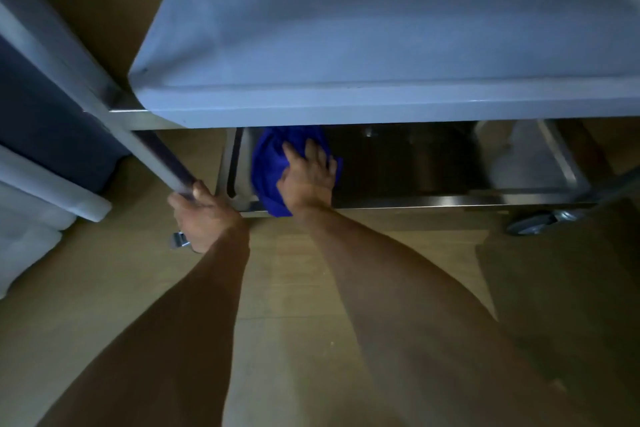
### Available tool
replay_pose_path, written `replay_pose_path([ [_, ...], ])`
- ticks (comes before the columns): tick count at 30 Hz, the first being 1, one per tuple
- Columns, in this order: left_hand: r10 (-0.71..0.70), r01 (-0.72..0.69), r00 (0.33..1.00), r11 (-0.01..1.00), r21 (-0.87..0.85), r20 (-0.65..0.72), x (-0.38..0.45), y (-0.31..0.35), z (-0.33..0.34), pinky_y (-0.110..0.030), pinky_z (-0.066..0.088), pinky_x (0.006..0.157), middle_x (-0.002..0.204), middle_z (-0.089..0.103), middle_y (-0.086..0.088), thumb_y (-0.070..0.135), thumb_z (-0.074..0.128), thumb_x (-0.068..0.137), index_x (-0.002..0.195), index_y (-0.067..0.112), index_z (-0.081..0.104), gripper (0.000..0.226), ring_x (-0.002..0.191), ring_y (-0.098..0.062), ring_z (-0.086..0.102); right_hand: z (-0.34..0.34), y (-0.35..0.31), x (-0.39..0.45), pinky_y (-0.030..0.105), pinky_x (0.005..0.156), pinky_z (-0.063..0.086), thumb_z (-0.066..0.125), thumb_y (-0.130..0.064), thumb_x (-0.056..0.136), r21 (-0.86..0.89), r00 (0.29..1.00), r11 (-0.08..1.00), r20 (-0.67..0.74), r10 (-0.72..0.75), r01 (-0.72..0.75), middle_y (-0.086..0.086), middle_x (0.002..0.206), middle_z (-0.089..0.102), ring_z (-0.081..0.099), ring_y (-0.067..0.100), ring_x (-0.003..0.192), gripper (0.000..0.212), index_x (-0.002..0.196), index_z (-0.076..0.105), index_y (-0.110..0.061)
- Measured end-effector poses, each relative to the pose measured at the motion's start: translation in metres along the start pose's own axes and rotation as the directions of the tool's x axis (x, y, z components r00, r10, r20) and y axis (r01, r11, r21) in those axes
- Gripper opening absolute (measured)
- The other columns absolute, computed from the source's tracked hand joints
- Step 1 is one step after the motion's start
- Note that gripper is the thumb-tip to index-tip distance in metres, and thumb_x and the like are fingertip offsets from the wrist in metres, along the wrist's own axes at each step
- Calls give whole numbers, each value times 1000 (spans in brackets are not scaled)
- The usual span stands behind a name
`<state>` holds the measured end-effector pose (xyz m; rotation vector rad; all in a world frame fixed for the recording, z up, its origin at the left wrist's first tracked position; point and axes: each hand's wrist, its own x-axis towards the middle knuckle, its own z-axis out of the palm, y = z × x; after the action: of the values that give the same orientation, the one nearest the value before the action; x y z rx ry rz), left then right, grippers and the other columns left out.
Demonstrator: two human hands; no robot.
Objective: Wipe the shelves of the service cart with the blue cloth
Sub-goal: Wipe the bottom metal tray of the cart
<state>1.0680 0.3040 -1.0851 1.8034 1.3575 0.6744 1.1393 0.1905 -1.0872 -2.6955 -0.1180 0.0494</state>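
Note:
The steel service cart fills the upper view, its middle shelf (381, 28) wide and bare above the dark bottom shelf (433, 166). A bunched blue cloth (268, 170) lies at the left end of the bottom shelf. My right hand (308, 177) presses flat on the cloth with its fingers spread. The cloth's far edge is hidden under the middle shelf. My left hand (201, 215) grips the cart's slanting front left post (162, 156) near its lower end.
A caster wheel (533, 224) sits under the cart's right corner, and a metal caster part (180, 240) shows beside my left wrist. White and dark blue furniture (38, 184) stands at the left. Wooden floor (294, 288) lies in front of the cart.

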Motion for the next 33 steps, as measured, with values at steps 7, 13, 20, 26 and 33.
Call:
replay_pose_path([
  [7,-95,111,989,983,144,-113,-8,-1,19,-50,48,95,124,59,-6,65,21,91,130,27,43,58,110,-28,59,-75,185,-3,49,116,16,43,-34,92,-115,920,928,-219,325,-355,15,158,29,28,31,144,57,149,38,-31],
  [13,263,-421,873,831,364,410,-163,46,56,-48,14,120,163,4,-20,27,38,101,156,2,10,66,150,-34,7,-105,240,-23,52,114,19,34,-36,93,-111,906,915,-231,355,-387,20,157,29,29,36,143,59,151,37,-26],
  [20,247,-541,794,704,460,556,-204,38,105,-45,8,120,164,-5,-13,36,22,105,156,5,7,62,151,-29,-4,-118,271,-18,51,117,15,40,-38,94,-136,908,911,-218,357,-390,14,159,26,25,32,145,59,152,32,-32],
  [26,318,-570,796,681,460,515,-209,34,110,-47,12,119,164,4,-14,34,22,105,156,5,15,59,151,-30,2,-172,370,-15,53,116,19,54,-42,91,3,696,734,-313,646,-679,17,159,21,25,35,143,72,155,23,-27],
  [33,431,-669,728,617,414,534,-208,40,101,-49,23,111,160,22,-17,32,29,103,151,4,31,55,145,-35,21,-165,360,5,55,117,15,46,-48,95,-140,691,687,-302,657,-713,16,162,12,21,36,145,73,157,14,-27],
])
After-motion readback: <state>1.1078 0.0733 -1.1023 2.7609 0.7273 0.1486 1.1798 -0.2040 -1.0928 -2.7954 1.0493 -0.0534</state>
